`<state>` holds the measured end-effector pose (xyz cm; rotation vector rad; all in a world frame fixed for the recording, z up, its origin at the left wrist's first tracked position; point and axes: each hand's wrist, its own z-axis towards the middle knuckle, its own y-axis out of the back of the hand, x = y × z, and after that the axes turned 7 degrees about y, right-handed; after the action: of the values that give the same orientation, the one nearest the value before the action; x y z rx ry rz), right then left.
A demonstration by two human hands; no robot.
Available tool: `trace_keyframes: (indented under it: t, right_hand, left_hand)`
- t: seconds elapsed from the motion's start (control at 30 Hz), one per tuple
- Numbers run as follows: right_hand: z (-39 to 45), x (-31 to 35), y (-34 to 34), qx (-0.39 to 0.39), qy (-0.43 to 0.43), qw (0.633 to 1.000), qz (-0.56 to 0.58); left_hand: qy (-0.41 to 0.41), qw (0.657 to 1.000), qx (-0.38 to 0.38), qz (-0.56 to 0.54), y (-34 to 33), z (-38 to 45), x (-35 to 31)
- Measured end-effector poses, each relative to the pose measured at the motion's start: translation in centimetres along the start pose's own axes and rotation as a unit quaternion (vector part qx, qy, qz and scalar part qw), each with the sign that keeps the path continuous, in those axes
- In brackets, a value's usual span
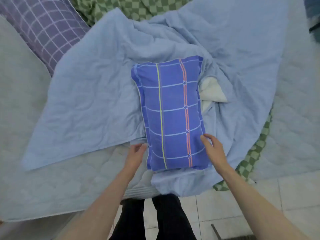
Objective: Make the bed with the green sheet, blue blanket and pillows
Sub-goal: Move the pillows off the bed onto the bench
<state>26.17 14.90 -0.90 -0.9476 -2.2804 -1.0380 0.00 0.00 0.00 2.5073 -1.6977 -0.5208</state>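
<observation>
Blue pillow [170, 115] between our hands, long axis running away from us. Right hand [214, 149] touching its edge, left hand [136, 154] just beside; fingers relaxed, gripping nothing.

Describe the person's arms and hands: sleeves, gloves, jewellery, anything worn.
Both forearms are bare with no sleeve in view. The left hand and right hand wear no gloves; no watch, ring or bracelet shows. Below, dark black trousers cover the legs.

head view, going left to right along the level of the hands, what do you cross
bare quilted mattress → left hand → blue checked pillow → right hand → light blue blanket → green checkered sheet → more bare mattress at the right edge
</observation>
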Motion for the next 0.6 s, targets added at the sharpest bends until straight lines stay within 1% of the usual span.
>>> trace_keyframes:
  t: [0.03, 0.1, 0.17, 0.23, 0.3, 0.4, 0.47, 0.6]
  right_hand:
    - [2.9, -0.3, -0.4, 0.0, -0.001, 1.0, -0.006]
    - [7.7, -1.2, -1.5, 0.041, -0.034, 0.998, -0.021]
    - [11.5, -1.7, -3.2, 0.057, -0.054, 0.997, -0.002]
    - [13.5, -3.0, -5.0, 0.05, -0.05, 0.997, 0.027]
    - [14.3, -3.8, -6.1, 0.038, -0.047, 0.997, 0.054]
    - [12.2, -3.6, -6.3, 0.028, -0.039, 0.994, 0.102]
    - [9.3, -3.0, -5.2, 0.023, -0.041, 0.991, 0.123]
    - [1.2, -3.4, -1.7, 0.01, -0.065, 0.982, 0.175]
  left_hand:
    - [-0.021, 1.0, -0.016, -0.017, -1.9, 2.4, -2.0]
    - [-0.023, 0.999, -0.021, -0.044, -4.9, 6.8, -5.4]
    - [-0.026, 0.996, -0.032, -0.081, -7.6, 10.4, -8.5]
    - [-0.053, 0.991, -0.049, -0.109, -9.3, 12.9, -9.4]
    - [-0.069, 0.99, -0.052, -0.108, -9.8, 14.0, -9.1]
    - [-0.06, 0.992, -0.007, -0.112, -9.0, 12.5, -7.6]
    - [-0.068, 0.992, 0.014, -0.107, -8.6, 9.9, -6.8]
    - [-0.123, 0.992, 0.012, -0.025, -8.3, 3.0, -4.6]
